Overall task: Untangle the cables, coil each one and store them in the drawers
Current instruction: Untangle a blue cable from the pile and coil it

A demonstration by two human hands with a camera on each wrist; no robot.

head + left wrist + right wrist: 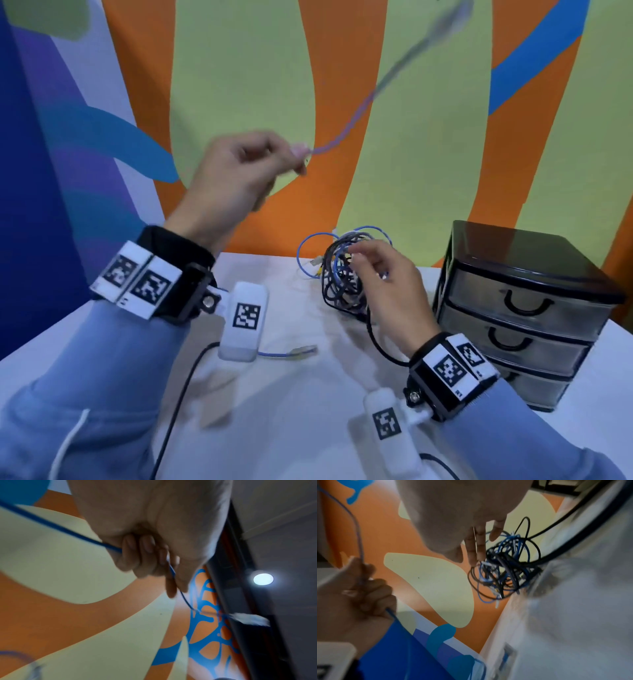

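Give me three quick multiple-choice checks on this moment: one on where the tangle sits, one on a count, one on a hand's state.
1. Where is the tangled bundle of black, blue and white cables?
A. On the white table, left of the black drawer unit
B. Inside the top drawer
C. On top of the drawer unit

2. How many drawers does the black plastic drawer unit show?
A. Two
B. Three
C. Five

3. What is the left hand doing?
A. Resting flat on the table
B. Pulling a drawer handle
C. Gripping a thin blue cable, raised in the air

Answers: 1 A, the bundle lies on the table beside the unit. 2 B, three fronts with handles are stacked. 3 C, the left wrist view shows fingers curled round the cable.
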